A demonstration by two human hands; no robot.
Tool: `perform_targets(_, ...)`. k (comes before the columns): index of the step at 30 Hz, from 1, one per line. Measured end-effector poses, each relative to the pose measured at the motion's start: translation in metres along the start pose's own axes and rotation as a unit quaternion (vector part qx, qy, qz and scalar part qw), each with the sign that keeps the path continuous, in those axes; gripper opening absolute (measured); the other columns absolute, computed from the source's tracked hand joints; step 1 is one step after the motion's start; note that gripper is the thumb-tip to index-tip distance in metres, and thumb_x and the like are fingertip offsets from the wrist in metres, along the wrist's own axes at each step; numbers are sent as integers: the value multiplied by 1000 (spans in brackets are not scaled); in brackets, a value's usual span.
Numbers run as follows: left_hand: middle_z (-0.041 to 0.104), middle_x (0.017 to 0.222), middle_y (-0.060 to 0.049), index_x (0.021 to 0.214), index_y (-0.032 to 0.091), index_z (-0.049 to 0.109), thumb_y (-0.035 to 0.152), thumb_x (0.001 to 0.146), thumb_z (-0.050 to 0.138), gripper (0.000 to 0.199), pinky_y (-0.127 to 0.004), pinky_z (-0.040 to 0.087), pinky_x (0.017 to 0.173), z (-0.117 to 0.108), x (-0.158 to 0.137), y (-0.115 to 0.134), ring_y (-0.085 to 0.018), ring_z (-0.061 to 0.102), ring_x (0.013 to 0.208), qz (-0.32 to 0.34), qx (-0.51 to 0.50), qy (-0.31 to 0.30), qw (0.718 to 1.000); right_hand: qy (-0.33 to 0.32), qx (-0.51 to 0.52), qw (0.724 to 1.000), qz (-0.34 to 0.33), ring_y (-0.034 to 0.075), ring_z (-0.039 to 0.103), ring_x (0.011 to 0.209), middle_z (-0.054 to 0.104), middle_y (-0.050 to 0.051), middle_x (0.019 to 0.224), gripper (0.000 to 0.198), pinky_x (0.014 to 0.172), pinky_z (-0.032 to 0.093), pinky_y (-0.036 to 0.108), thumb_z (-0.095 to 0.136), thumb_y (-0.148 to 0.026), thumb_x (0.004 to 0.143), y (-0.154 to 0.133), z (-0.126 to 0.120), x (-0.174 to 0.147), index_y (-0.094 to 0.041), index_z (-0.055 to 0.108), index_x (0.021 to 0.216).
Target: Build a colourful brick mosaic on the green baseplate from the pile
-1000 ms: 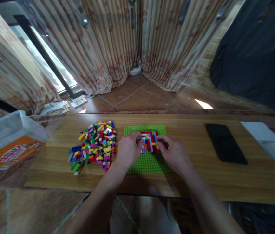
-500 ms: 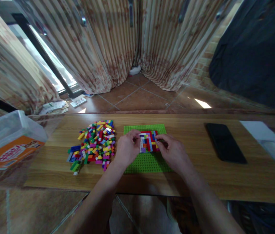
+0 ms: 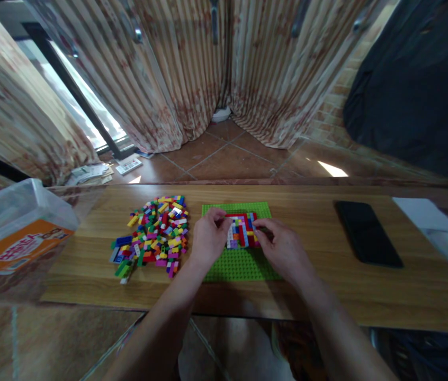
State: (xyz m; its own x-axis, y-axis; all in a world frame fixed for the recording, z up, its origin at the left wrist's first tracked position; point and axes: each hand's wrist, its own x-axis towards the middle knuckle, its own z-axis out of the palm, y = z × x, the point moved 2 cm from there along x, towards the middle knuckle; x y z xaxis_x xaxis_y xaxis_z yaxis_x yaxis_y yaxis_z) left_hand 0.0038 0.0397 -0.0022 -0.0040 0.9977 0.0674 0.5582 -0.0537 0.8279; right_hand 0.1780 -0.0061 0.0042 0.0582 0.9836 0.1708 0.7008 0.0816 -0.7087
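Now the left hand [image 3: 209,236] and right hand [image 3: 282,246] curl either side of the brick patch [image 3: 243,233] on the green baseplate [image 3: 243,268], grip impossible to tell; a lopsided push could knock it loose

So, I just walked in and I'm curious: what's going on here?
A person's left hand and right hand are at opposite sides of a patch of coloured bricks on a green board. Whether either pinches a brick is too small to tell. A heap of loose bricks lies on the wooden table, left of the board, with a plastic tub further left.
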Motion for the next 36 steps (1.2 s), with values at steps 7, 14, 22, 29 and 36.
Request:
perform_targets(7, 71, 79, -3, 89, 17, 64, 19, 81, 63, 9, -26, 50, 68, 3, 0, -3, -15, 66, 72, -12, -28, 13, 999, 7, -6, 1000, -3, 21, 66, 85, 72, 9, 99, 23, 81, 50, 37, 50, -23, 87, -2, 2, 0, -19, 69, 100)
perform_targets(14, 72, 83, -5, 95, 16, 63, 18, 82, 62, 13, -27, 51, 71, 4, -2, 0, -17, 68, 76, -6, -16, 4, 1000, 2, -5, 1000, -4, 21, 66, 85, 72, 9, 98, 24, 81, 51, 37, 49, -23, 87, -2, 2, -1, -19, 68, 100)
perform_targets(22, 72, 87, -7, 104, 17, 65, 18, 91, 46, 22, -30, 50, 75, -6, -10, 6, -20, 68, 81, -18, 60, 7, 998, 1, 6, 1000, 15, 23, 68, 88, 73, 10, 103, 26, 82, 52, 39, 50, -27, 87, 3, 1, 0, -19, 67, 104)
perform_targets(29, 70, 74, -5, 105, 17, 66, 17, 91, 43, 27, -28, 50, 66, -6, -13, 6, -19, 67, 68, -36, 79, -68, 994, 4, 6, 999, 44, 23, 70, 86, 75, 9, 102, 27, 79, 53, 39, 48, -29, 89, 3, 0, 2, -21, 68, 106)
perform_targets(36, 74, 89, -10, 109, 15, 64, 21, 88, 52, 25, -30, 53, 72, 1, -20, 10, -21, 69, 80, -37, 54, -60, 996, 28, -19, 999, 31, 21, 69, 77, 76, 10, 99, 28, 73, 53, 36, 50, -29, 87, 4, 0, 3, -20, 69, 106)
